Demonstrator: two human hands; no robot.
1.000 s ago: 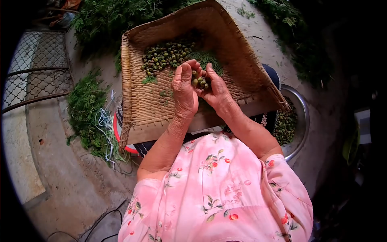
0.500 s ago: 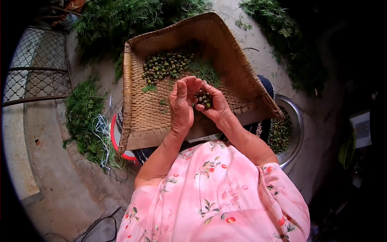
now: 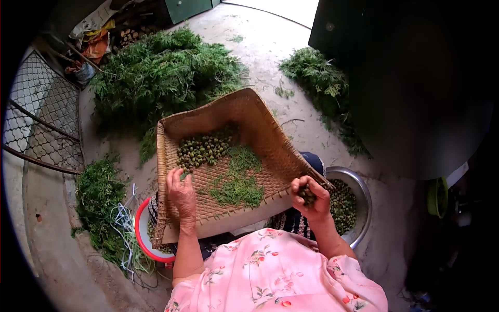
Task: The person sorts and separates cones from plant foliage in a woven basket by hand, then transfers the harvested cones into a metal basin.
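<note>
A woven wicker basket (image 3: pixel 218 208) rests tilted across the lap, holding a heap of small round green-brown cones (image 3: pixel 205 150) and scattered green sprigs (image 3: pixel 236 191). My right hand (image 3: pixel 314 200), at the basket's right front corner, is closed around a handful of the cones. Inside the left side of the basket is my left hand (image 3: pixel 182 197), its fingers bent and apart, close to the heap's lower edge. A bit of green shows by its fingertips; whether they touch it, I cannot tell.
At the right a metal basin (image 3: pixel 366 200) contains many more cones. A red-rimmed basin (image 3: pixel 140 229) stands left, beside pale plastic strings (image 3: pixel 125 229). Piles of green branches (image 3: pixel 166 67) lie beyond the basket, left and right. A wire mesh panel (image 3: pixel 44 109) stands far left.
My hands, cupped together over the basket, have separated. The right moved right with its handful of cones; the left moved left towards the heap. The view has tilted up, and more sprigs show in the basket.
</note>
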